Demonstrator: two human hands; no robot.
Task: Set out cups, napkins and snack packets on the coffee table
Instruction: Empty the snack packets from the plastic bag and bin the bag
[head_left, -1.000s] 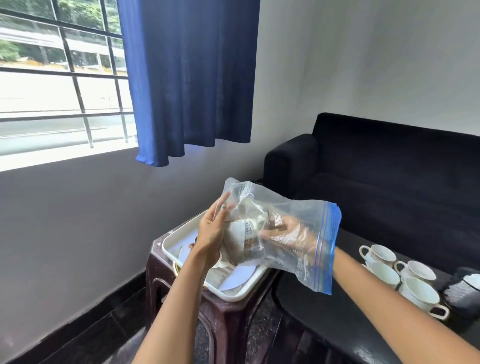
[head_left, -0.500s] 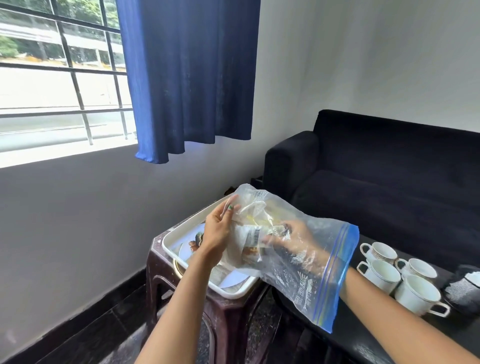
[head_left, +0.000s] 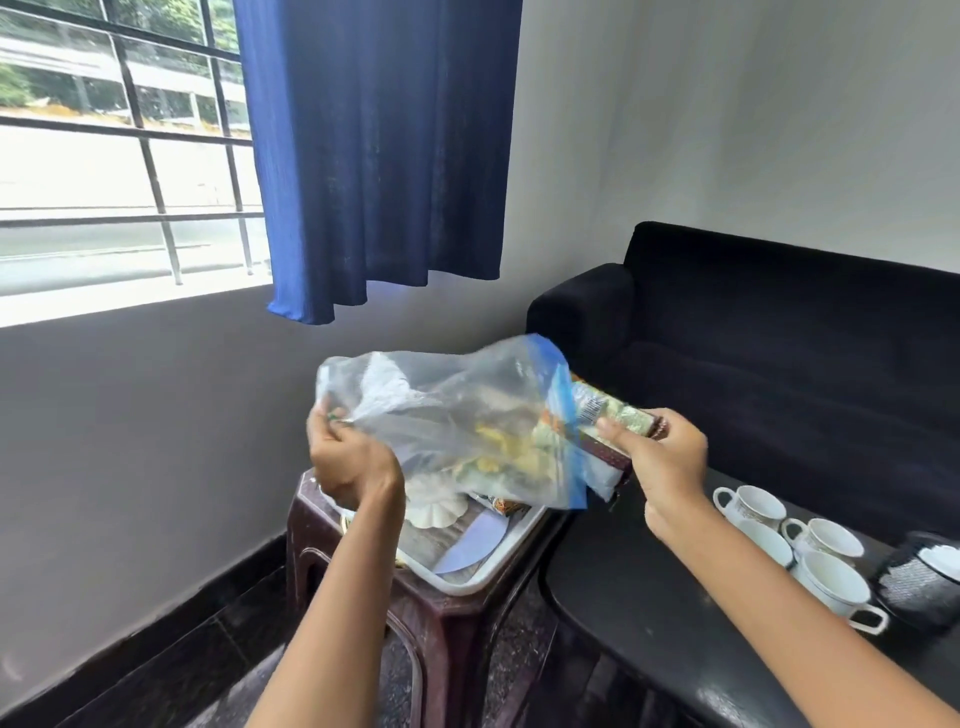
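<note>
My left hand (head_left: 348, 460) grips the closed end of a clear zip bag (head_left: 447, 415) with a blue seal, held above the white tray (head_left: 467, 579). More packets show through the plastic. Just outside the bag's mouth, my right hand (head_left: 657, 460) grips a bundle of snack packets (head_left: 605, 421). Several white cups (head_left: 756, 512) stand together on the black coffee table (head_left: 649, 618) at the right. In the tray lie a white scalloped dish (head_left: 434, 506) and a pale blue plate (head_left: 472, 540).
The tray sits on a dark brown plastic stool (head_left: 441, 623) left of the table. A black mesh holder (head_left: 919, 582) with white paper stands beside the cups. A black sofa (head_left: 779, 364) runs behind the table. A blue curtain (head_left: 374, 156) and window fill the upper left.
My right hand was inside the bag; it has come out to the right with the snack packets. My left hand shifted to the bag's closed end, and the bag tipped sideways.
</note>
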